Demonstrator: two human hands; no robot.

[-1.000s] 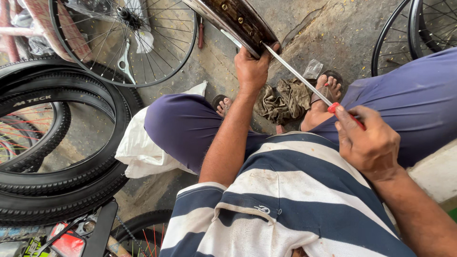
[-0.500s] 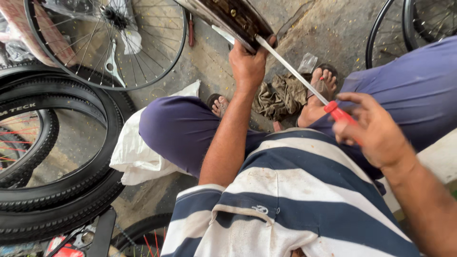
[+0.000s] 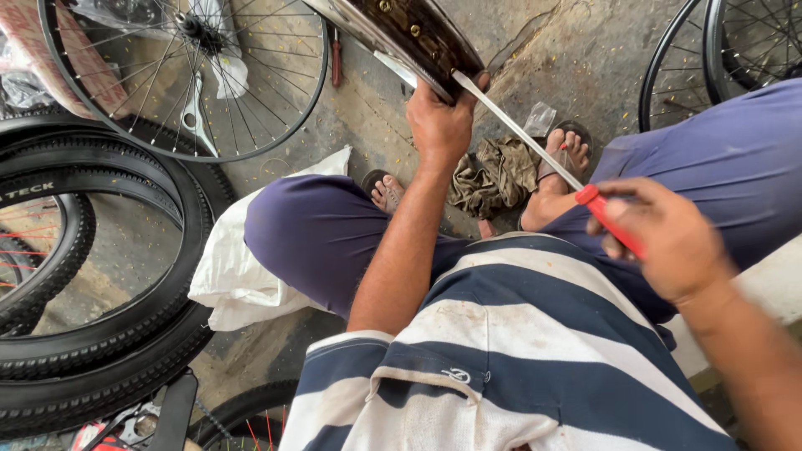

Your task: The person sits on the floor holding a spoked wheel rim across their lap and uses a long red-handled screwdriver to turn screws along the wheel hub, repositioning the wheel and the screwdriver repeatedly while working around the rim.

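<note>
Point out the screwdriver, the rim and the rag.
screwdriver (image 3: 608, 219): head view, on its red handle in the right hand.
rim (image 3: 418, 33): head view, on its dark inner face above the left hand.
rag (image 3: 493, 171): head view, on the crumpled cloth between the feet.

rim (image 3: 418, 33): cut by top edge | screwdriver (image 3: 535, 146): handle hidden in right hand (image 3: 668, 238)

Black tyres (image 3: 109, 276) lie stacked at the floor's left edge, a spoked wheel (image 3: 188, 75) beyond them, with a white sack (image 3: 242, 267) and crumpled rag (image 3: 493, 175) nearer the middle.
</note>
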